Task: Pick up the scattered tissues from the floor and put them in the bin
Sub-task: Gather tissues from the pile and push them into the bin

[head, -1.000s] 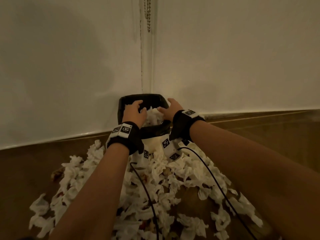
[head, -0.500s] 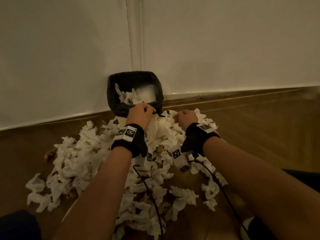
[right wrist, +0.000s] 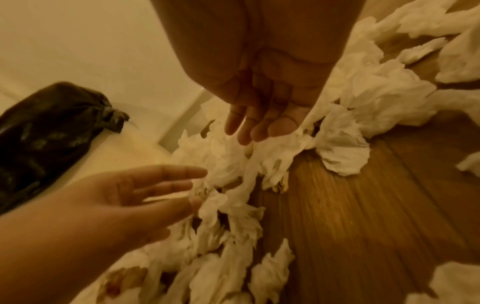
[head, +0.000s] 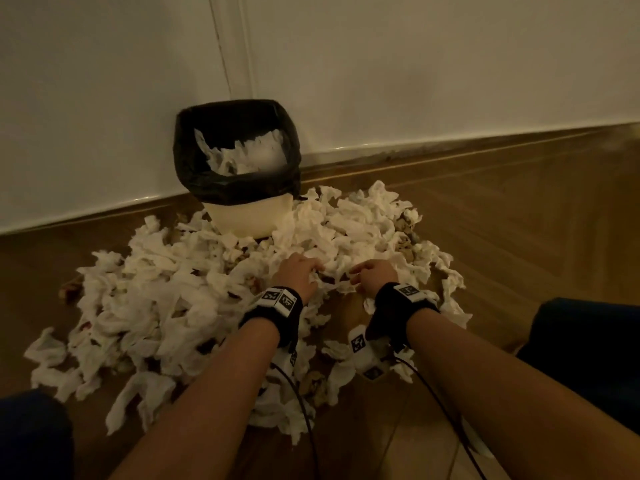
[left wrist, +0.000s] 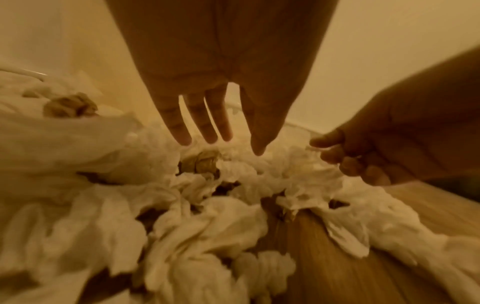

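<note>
A cream bin [head: 250, 216] with a black liner [head: 183, 157] stands against the wall, with white tissues [head: 242, 155] inside it. A wide pile of crumpled white tissues [head: 166, 289] covers the wooden floor in front of it. My left hand [head: 311, 268] hovers over the pile's middle, and in the left wrist view its fingers [left wrist: 202, 131] are straight and spread just above the tissues [left wrist: 207, 205]. My right hand [head: 360, 271] is beside it, and its relaxed fingertips [right wrist: 244, 137] touch a tissue [right wrist: 259, 156]. Neither hand holds anything.
White walls meet in a corner behind the bin [head: 239, 64]. Bare wood floor [head: 519, 220] lies to the right of the pile. My dark-clothed knees are at the lower left [head: 31, 438] and right [head: 585, 341]. Cables [head: 304, 410] trail from both wrists.
Both hands have left the bin's rim and come back down to the tissue pile in front of it. The tissues now lie in the bin, and my view has pulled back.
</note>
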